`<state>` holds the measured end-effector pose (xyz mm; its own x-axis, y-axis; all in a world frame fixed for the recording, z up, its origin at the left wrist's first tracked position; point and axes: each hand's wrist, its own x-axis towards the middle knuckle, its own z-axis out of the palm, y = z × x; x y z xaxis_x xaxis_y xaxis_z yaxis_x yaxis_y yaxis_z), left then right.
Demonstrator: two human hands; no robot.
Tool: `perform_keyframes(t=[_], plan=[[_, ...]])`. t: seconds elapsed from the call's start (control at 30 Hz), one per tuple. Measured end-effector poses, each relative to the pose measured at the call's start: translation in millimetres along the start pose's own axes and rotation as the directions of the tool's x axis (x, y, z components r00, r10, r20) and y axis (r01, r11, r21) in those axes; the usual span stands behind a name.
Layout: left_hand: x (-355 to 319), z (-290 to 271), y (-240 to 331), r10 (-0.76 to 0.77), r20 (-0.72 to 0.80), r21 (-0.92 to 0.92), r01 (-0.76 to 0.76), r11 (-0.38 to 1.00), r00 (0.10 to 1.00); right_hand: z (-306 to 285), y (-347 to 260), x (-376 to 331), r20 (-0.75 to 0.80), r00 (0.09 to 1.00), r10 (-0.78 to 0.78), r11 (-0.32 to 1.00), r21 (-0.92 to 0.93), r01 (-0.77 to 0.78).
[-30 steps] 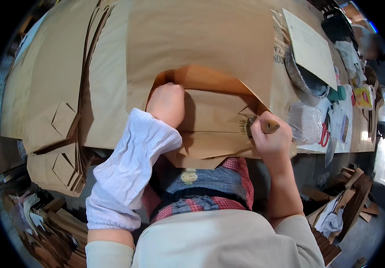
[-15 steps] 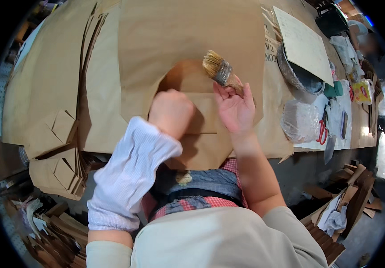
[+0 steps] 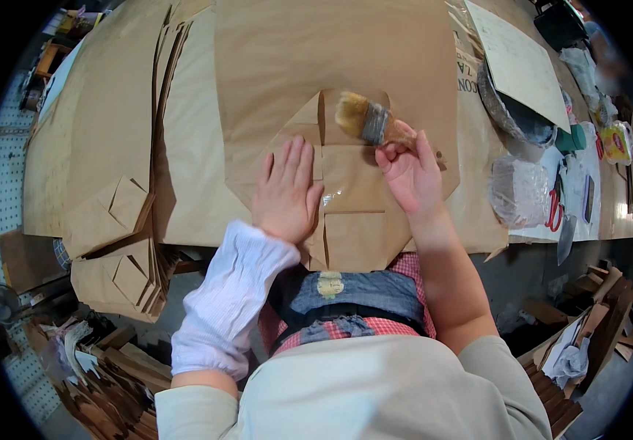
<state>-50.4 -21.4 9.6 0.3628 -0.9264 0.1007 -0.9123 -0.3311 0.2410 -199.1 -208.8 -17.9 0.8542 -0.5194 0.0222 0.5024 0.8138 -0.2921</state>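
A large brown paper bag [image 3: 346,51] lies flat before me, its folded bottom end toward my body. My left hand [image 3: 284,192] rests flat on the left bottom flap, fingers stretched out and together. In my right hand [image 3: 410,174] is a paintbrush [image 3: 374,123], gripped by its wooden handle with the bristles pointing up and left, above the bag. A shiny wet-looking patch shows on the paper between the hands. A rectangular flap [image 3: 355,238] lies at the near edge of the bag.
Stacked paper bags [image 3: 111,147] lie at the left, some hanging over the table edge. On the right stand a basin [image 3: 503,110] partly covered by a pale board [image 3: 518,62], a plastic-wrapped bundle [image 3: 520,192], red-handled scissors [image 3: 554,210] and a blade [image 3: 566,240]. Paper scraps [image 3: 573,337] fill the lower right.
My left hand has gone from a closed fist at the bag's opening to lying flat on the left flap, which is now folded down. The brush stays in my right hand.
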Motion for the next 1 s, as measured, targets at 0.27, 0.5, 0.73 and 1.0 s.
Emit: perform_keyframes(t=[0.27, 0.5, 0.73, 1.0], plan=[[21, -21, -31, 0.214, 0.061, 0.028, -0.216, 0.976, 0.975, 20, -7, 47, -0.076, 0.992, 0.105, 0.948, -0.294, -0.123], [38, -8, -35, 0.264, 0.06, 0.013, -0.265, 0.964, 0.963, 38, -24, -67, -0.259, 0.935, 0.241, 0.546, -0.76, -0.352], [33, -8, -41, 0.26, 0.052, 0.062, -0.263, 0.963, 0.964, 107, -57, -84, 0.289, 0.883, 0.37, -0.476, -0.757, 0.448], [34, -8, -38, 0.261, 0.047, 0.125, -0.264, 0.956, 0.964, 96, -20, -116, 0.366, 0.815, 0.45, -0.379, -0.748, 0.545]])
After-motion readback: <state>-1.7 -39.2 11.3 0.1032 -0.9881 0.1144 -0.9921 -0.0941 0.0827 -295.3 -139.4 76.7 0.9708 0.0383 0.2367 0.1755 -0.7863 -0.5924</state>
